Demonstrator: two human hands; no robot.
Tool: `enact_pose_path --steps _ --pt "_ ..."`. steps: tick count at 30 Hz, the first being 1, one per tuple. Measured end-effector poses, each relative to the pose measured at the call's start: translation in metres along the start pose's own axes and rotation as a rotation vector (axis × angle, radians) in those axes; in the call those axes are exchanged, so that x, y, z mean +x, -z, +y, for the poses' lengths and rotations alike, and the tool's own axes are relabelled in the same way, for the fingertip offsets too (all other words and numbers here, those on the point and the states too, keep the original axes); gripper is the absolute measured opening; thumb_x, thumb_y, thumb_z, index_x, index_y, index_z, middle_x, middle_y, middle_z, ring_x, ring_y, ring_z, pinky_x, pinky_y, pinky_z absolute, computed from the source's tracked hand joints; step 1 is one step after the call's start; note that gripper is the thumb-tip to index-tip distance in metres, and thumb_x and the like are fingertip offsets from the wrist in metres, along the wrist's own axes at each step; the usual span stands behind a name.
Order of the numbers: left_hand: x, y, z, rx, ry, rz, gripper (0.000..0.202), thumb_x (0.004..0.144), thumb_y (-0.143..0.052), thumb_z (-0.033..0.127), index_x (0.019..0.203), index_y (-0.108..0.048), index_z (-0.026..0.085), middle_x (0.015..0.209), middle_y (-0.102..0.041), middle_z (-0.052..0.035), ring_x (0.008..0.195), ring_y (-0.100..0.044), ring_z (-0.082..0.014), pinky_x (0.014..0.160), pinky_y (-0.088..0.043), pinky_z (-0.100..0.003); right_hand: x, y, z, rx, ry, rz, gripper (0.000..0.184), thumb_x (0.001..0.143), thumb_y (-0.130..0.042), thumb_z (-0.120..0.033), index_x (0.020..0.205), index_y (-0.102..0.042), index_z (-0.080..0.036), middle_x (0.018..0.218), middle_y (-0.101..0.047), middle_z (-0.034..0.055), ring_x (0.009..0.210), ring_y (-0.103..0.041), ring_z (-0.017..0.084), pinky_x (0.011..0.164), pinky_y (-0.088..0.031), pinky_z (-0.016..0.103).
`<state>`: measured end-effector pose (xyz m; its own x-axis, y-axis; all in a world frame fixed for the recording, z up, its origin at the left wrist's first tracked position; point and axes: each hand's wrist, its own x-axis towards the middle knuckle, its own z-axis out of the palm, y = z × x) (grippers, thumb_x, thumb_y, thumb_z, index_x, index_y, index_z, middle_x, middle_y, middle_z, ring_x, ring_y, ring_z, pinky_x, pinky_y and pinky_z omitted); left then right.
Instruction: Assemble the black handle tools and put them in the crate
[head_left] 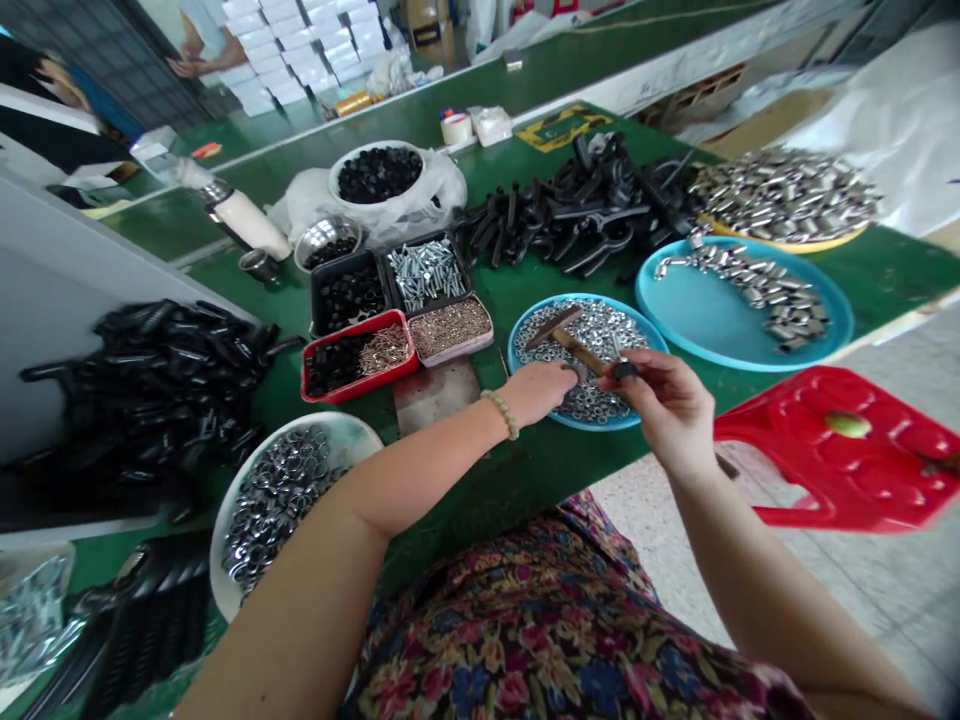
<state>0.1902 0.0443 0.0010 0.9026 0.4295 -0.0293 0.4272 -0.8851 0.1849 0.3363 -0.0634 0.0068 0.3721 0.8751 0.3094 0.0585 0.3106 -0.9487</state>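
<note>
My right hand (679, 405) is closed, with thumb and fingers pinching a small black knob (622, 370); a thin silver pin shows just above it. My left hand (538, 392), with a beaded bracelet at the wrist, reaches over the near side of a blue tray (517, 350). Its fingers are curled together at a dark round piece, and what they grip is mostly hidden. Small silver nuts or rings (600, 318) fill this tray. A hammer (566, 335) lies across them, its wooden handle running toward my right hand.
Left of the tray are a metal plate (435, 395) and small bins of screws (426, 272) and copper-coloured pieces (450, 325). A bowl of metal rings (289, 490) stands nearer. Black handles (585, 210) are heaped behind; another blue tray (682, 310) and a red stool (847, 450) are right.
</note>
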Motion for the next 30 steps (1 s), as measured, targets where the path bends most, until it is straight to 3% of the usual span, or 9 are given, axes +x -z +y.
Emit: enact_pose_path --steps 3,6,9,11,14,16,18,23,30 --pt "-0.024 0.017 -0.016 -0.148 0.186 0.13 0.014 0.087 -0.055 0.016 0.096 -0.064 0.012 0.096 -0.067 -0.0101 0.08 -0.066 -0.0181 0.074 -0.051 -0.029 -0.003 -0.003 0.004 0.007 -0.022 0.006 0.024 0.085 -0.066 -0.023 0.108 -0.065 -0.026 0.092 -0.071 0.0011 0.075 -0.071 0.014 0.075 -0.058 0.027" --pt "-0.059 0.037 -0.033 -0.328 0.351 0.303 0.015 0.089 -0.055 0.02 0.097 -0.065 0.013 0.095 -0.069 -0.0093 0.086 -0.065 -0.0189 0.082 -0.051 -0.032 -0.002 -0.01 0.007 0.012 -0.033 -0.023 0.022 0.085 -0.066 -0.023 0.107 -0.065 -0.026 0.089 -0.071 0.0006 0.074 -0.071 0.013 0.074 -0.058 0.026" --pt "-0.089 0.046 -0.041 -0.663 0.426 0.418 0.011 0.087 -0.058 0.021 0.094 -0.065 0.016 0.094 -0.07 -0.0059 0.09 -0.065 -0.0178 0.088 -0.05 -0.033 -0.004 -0.021 0.004 0.009 -0.036 -0.076 0.021 0.085 -0.065 -0.024 0.106 -0.064 -0.025 0.089 -0.07 0.0002 0.075 -0.071 0.014 0.073 -0.059 0.028" --pt "-0.101 0.043 -0.037 -0.976 0.477 0.48 0.011 0.081 -0.065 0.021 0.091 -0.065 0.016 0.091 -0.069 -0.003 0.087 -0.065 -0.0156 0.087 -0.051 -0.032 -0.008 -0.03 0.0 -0.002 -0.033 -0.181 0.021 0.086 -0.064 -0.024 0.107 -0.063 -0.025 0.092 -0.071 0.001 0.077 -0.071 0.015 0.073 -0.06 0.03" --pt "-0.112 0.035 -0.022 -1.427 0.597 0.583 0.02 0.073 -0.072 0.022 0.092 -0.066 0.016 0.084 -0.068 0.0001 0.078 -0.065 -0.0118 0.082 -0.053 -0.029 -0.02 -0.045 -0.009 -0.074 0.001 -0.451 0.023 0.088 -0.059 -0.021 0.111 -0.062 -0.026 0.096 -0.07 0.003 0.081 -0.071 0.016 0.076 -0.059 0.031" --pt "-0.118 0.034 -0.013 -1.655 0.674 0.633 0.02 0.073 -0.073 0.023 0.091 -0.067 0.016 0.082 -0.067 0.0009 0.073 -0.064 -0.0094 0.079 -0.054 -0.027 -0.027 -0.056 -0.013 -0.131 0.039 -0.585 0.024 0.089 -0.056 -0.02 0.112 -0.062 -0.025 0.098 -0.07 0.0041 0.082 -0.07 0.016 0.077 -0.059 0.031" --pt "-0.123 0.035 -0.007 -1.8 0.732 0.652 0.018 0.073 -0.072 0.02 0.09 -0.068 0.016 0.084 -0.069 0.0004 0.071 -0.064 -0.0079 0.079 -0.055 -0.025 -0.032 -0.065 -0.016 -0.147 0.062 -0.637 0.024 0.09 -0.054 -0.019 0.112 -0.061 -0.024 0.1 -0.07 0.0046 0.082 -0.07 0.015 0.076 -0.059 0.029" --pt "-0.137 0.039 -0.003 -1.892 0.756 0.67 0.017 0.074 -0.07 0.014 0.091 -0.069 0.017 0.096 -0.072 -0.0022 0.077 -0.066 -0.0075 0.08 -0.054 -0.022 -0.033 -0.081 -0.02 -0.14 0.076 -0.707 0.024 0.09 -0.051 -0.016 0.112 -0.058 -0.024 0.098 -0.069 0.0035 0.083 -0.07 0.013 0.075 -0.058 0.027" --pt "-0.158 0.039 -0.003 -1.851 0.688 0.624 0.027 0.067 -0.078 0.02 0.093 -0.07 0.018 0.089 -0.072 -0.0004 0.082 -0.067 -0.0103 0.085 -0.054 -0.026 -0.031 -0.089 -0.023 -0.148 0.026 -0.755 0.023 0.092 -0.049 -0.018 0.113 -0.057 -0.023 0.095 -0.069 0.003 0.081 -0.069 0.014 0.073 -0.057 0.026"
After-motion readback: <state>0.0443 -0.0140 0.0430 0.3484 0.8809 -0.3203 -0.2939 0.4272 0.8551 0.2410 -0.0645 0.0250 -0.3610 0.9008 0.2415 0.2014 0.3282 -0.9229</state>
